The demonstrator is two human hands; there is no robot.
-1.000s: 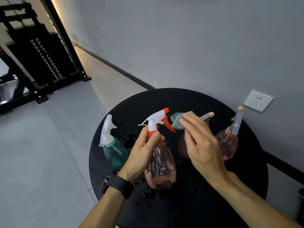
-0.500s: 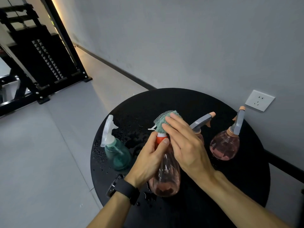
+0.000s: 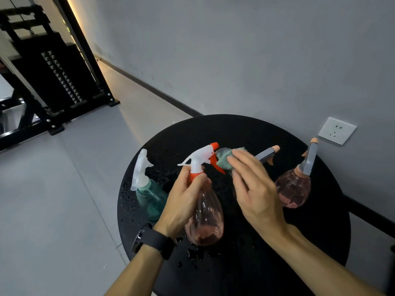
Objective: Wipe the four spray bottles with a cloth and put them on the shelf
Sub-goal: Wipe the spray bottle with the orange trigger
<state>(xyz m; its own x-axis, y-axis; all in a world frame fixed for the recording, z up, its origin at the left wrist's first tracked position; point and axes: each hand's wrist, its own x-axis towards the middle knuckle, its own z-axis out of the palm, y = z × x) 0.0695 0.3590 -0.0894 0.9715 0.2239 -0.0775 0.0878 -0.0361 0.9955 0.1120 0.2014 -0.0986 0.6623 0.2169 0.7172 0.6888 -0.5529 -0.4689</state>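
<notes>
My left hand grips the neck of a pink spray bottle with a white and orange trigger head, holding it tilted above the round black table. My right hand holds a green cloth against the orange trigger. A teal bottle with a clear head stands at the left. A pink bottle with a grey head stands at the right. Behind my right hand only the grey nozzle of another bottle shows.
Water drops lie on the table's left and front parts. A grey wall with a white socket runs close behind the table. A black metal rack stands on the grey floor at the far left.
My right hand has slid the cloth off the top of the trigger head to the right, onto the orange trigger. The held bottle's white head is uncovered again.
</notes>
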